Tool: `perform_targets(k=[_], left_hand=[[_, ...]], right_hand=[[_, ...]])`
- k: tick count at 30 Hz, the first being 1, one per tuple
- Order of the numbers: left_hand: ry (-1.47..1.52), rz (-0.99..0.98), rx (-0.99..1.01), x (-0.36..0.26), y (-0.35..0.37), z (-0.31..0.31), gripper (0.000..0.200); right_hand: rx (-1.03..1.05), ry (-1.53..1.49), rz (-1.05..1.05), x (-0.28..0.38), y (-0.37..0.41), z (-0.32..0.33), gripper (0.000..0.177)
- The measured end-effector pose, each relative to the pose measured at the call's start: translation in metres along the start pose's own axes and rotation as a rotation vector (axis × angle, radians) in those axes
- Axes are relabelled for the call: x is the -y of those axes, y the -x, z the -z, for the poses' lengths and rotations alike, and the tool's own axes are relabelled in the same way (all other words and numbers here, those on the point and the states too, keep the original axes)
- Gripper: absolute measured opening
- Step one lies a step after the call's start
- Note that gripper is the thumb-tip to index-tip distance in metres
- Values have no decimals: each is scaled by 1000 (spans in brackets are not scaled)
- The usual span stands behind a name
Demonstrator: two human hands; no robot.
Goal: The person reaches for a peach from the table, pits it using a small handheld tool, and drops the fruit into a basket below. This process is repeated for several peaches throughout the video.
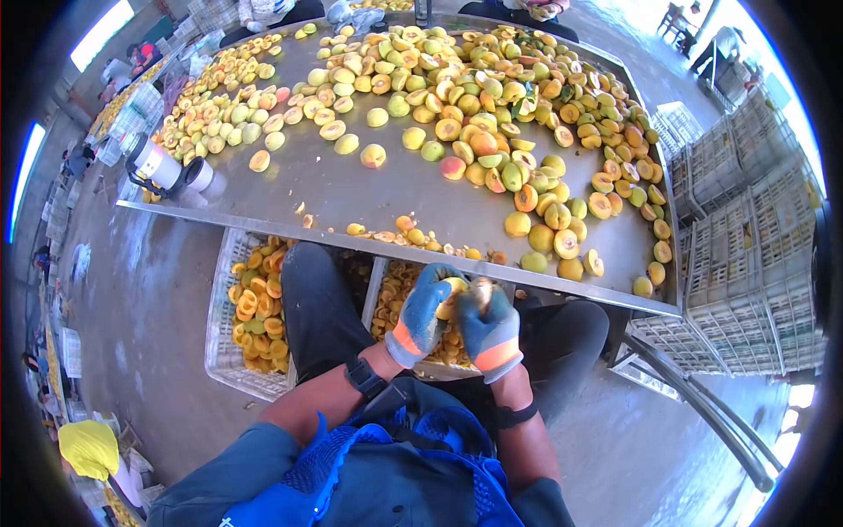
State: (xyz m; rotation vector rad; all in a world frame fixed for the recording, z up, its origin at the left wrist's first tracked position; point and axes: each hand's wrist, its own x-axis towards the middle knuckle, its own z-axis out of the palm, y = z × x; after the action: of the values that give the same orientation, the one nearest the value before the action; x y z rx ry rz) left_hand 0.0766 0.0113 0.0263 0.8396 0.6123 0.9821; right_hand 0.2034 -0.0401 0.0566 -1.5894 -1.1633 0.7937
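Observation:
My left hand (pixel 420 314), in a blue, grey and orange glove, is closed around a yellow fruit (pixel 451 297) above my lap. Close beside it, my right hand (pixel 490 327), gloved alike, is closed with its fingertips at a small pale brown piece (pixel 481 288), blurred and too small to name. Both hands are just off the near edge of a metal table (pixel 351 198) that carries many whole and halved yellow-orange fruits (pixel 483 143). Under them, a crate (pixel 378 283) between my knees holds fruit pieces (pixel 395 303).
A white crate (pixel 219 338) of fruit halves stands left of my left knee. A white bottle (pixel 156 165) and a cup (pixel 200 174) lie at the table's left corner. Stacked crates (pixel 746 255) rise on the right, above metal bars (pixel 702 413). People sit across the table.

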Motion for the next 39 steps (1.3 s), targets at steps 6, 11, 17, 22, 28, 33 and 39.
perform_targets(k=[6, 11, 17, 22, 28, 33, 39], left_hand=[[69, -139, -144, -27, 5, -1, 21], [240, -105, -132, -41, 13, 14, 20], [246, -96, -168, -36, 19, 12, 34], [266, -87, -228, -27, 24, 14, 34], [259, -114, -244, -21, 26, 9, 33], [191, -139, -265, -21, 27, 4, 31], [143, -155, -278, -15, 27, 12, 30]], right_hand=[[142, -330, 57, 2, 36, -18, 17], [185, -135, 107, 1, 40, -24, 20], [228, -251, -133, 4, 36, -39, 14], [207, -357, -187, 10, 40, -46, 20], [276, -337, -172, 16, 38, -39, 25], [272, -395, -213, 15, 37, -42, 26], [333, -128, -56, -2, 32, -42, 26]])
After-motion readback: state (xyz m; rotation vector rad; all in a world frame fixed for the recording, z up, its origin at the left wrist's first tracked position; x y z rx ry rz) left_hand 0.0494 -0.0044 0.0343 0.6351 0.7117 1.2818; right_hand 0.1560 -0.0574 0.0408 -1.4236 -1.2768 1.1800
